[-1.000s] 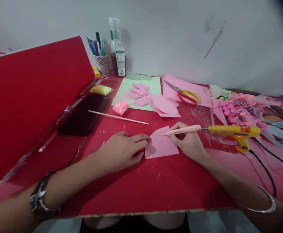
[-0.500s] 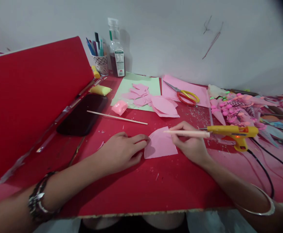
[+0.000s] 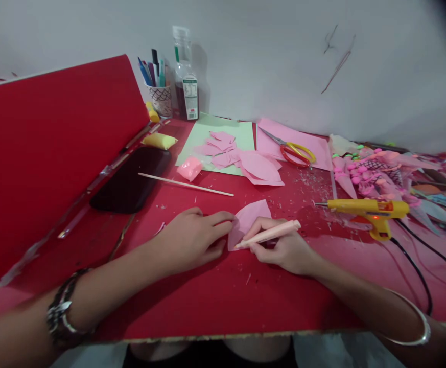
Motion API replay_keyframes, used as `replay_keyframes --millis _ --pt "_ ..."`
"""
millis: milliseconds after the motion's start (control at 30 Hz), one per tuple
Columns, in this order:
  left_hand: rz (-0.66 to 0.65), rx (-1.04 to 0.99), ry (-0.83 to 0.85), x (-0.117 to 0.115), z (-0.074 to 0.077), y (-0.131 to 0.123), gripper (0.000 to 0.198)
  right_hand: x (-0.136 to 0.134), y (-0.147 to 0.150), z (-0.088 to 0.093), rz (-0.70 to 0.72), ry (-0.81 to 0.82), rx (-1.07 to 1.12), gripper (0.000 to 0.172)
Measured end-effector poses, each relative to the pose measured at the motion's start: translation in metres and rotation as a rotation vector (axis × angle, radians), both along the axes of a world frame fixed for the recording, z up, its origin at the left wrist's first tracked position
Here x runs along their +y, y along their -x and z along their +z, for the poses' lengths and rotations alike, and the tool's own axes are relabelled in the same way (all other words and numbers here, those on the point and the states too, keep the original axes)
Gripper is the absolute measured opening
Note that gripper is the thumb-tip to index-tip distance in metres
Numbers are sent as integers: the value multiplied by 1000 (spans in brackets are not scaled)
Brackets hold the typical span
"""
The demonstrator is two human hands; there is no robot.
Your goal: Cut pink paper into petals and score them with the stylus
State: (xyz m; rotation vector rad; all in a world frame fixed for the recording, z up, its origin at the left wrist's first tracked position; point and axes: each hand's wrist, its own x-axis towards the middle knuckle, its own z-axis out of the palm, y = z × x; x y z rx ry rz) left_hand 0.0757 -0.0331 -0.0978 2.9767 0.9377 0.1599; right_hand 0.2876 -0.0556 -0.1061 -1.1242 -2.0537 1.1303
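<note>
A small pink paper piece [image 3: 251,213] with one curved edge lies on the red tabletop in front of me. My right hand [image 3: 282,250] grips a pale peach marker [image 3: 272,233], its tip down at the lower left corner of the paper. The marker slants up to the right, and my fingers cover part of the paper. At the paper's left edge, my left hand [image 3: 197,235] lies flat with fingers stretched out, fingertips touching it. Beyond my left hand is a thin wooden stick [image 3: 186,184].
Farther back are pink paper petals [image 3: 261,167], scissors [image 3: 294,152], and a pink packet [image 3: 189,168]. A yellow glue gun [image 3: 372,208] with cords lies right, beside pink crafts [image 3: 368,168]. A dark phone [image 3: 128,181] and a raised red board [image 3: 54,163] are left.
My right hand has moved down and left with the marker, bringing its tip from the paper's upper right to its lower left corner. My left hand has stayed in place.
</note>
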Motion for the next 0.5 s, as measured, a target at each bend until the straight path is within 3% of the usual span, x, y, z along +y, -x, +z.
replay_keyframes --millis 500 --pt "12 28 -34 -2 3 -1 26 13 -5 -4 -257 -197 -6 8"
